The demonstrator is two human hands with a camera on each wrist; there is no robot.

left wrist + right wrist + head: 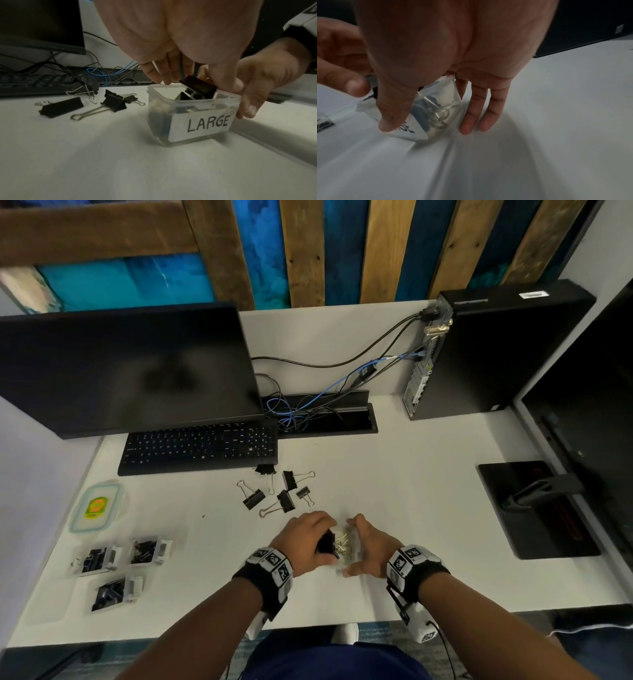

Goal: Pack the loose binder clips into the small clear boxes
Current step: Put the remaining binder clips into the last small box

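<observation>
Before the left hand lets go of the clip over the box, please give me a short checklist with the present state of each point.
1. Clear plastic box labelled LARGE is open: ok.
2. Right hand steadies the box, thumb and fingers on its sides: ok.
3. Left hand holds the big black binder clip at the box mouth: ok.
4. Clip fully below the rim: not ok, it sticks out.
5. Room left in the box: cannot tell.
6. Five loose black binder clips wait near the black keyboard: ok.

White desk [394,508] against a wall of wood and blue planks [308,251] — dim, even light.
</observation>
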